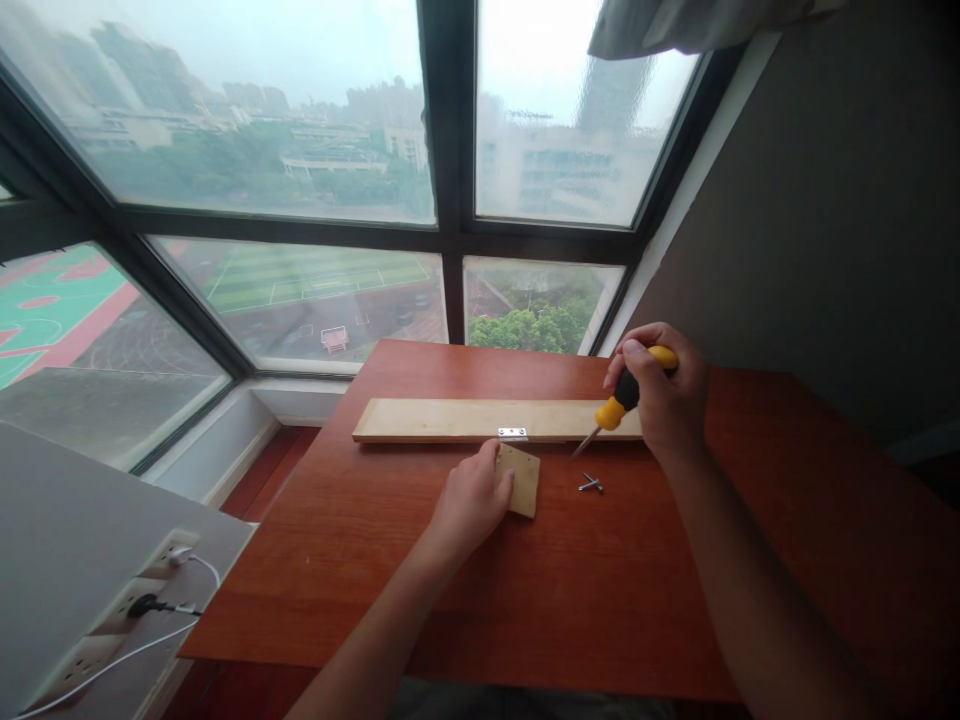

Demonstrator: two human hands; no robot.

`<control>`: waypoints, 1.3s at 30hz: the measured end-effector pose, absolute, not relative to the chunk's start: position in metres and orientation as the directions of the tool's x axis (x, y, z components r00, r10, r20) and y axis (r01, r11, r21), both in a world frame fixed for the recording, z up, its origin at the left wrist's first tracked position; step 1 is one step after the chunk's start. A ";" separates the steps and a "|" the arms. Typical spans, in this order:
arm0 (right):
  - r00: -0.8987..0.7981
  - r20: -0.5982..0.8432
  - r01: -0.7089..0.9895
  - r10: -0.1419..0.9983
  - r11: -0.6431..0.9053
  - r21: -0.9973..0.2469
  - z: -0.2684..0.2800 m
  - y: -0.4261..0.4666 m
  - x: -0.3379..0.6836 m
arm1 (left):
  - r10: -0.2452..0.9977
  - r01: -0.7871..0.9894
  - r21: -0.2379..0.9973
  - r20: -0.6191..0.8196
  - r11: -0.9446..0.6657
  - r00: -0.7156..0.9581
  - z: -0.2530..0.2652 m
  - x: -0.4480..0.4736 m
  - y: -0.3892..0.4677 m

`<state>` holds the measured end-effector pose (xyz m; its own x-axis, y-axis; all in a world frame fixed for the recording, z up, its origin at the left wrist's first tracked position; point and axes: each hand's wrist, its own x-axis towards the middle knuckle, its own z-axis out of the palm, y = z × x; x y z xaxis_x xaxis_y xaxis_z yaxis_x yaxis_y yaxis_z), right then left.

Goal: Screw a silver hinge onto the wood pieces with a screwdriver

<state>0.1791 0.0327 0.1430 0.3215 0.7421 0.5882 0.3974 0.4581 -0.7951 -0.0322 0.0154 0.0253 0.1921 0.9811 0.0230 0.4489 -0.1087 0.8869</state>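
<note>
My left hand (pixel 478 490) is closed on the left edge of a small square wooden piece (pixel 523 482), which has small holes near its upper edge. In my right hand (pixel 664 390) is a yellow and black screwdriver (pixel 619 398), its metal tip pointing down and left above the table. Several screws (pixel 590 483) lie in a small heap below the tip. Behind both hands a long pale wooden board (pixel 435 418) lies across the table, its right end hidden by my right hand. A small silver hinge (pixel 513 434) sits at the board's front edge, just beyond the wooden piece.
The reddish-brown table (pixel 360 570) stands against large windows (pixel 300 110) with dark frames. At the lower left, wall sockets (pixel 139 605) hold plugs with cables (pixel 127 655). A dark wall (pixel 810 220) rises on the right.
</note>
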 end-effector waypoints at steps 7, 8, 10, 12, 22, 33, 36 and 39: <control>0.235 0.650 0.328 0.723 0.571 -0.753 0.146 0.052 0.162 | 0.976 0.921 0.324 0.038 -0.216 0.216 0.058 -0.049 0.031; 0.230 0.662 0.314 0.714 0.590 -0.744 0.146 0.055 0.160 | 0.970 0.929 0.279 0.059 -0.241 0.234 0.063 -0.050 0.037; 0.233 0.676 0.287 0.699 0.615 -0.734 0.144 0.060 0.155 | 0.959 0.932 0.226 0.099 -0.282 0.266 0.070 -0.051 0.051; 0.247 0.682 0.265 0.689 0.629 -0.731 0.141 0.064 0.150 | 0.935 0.915 0.199 0.129 -0.350 0.329 0.072 -0.053 0.064; 0.238 0.612 0.179 0.754 0.585 -0.791 0.124 0.080 0.131 | 0.872 0.864 0.118 0.039 -0.489 0.488 0.045 -0.059 0.095; 0.194 0.610 0.221 0.768 0.572 -0.790 0.127 0.091 0.131 | 0.719 0.702 0.155 0.150 -0.695 0.679 0.034 -0.049 0.118; 0.189 0.615 0.234 0.765 0.574 -0.785 0.128 0.095 0.133 | 0.718 0.701 0.156 0.170 -0.696 0.675 0.032 -0.048 0.119; 0.198 0.612 0.223 0.765 0.573 -0.788 0.127 0.099 0.135 | 0.711 0.693 0.160 0.181 -0.703 0.679 0.031 -0.049 0.119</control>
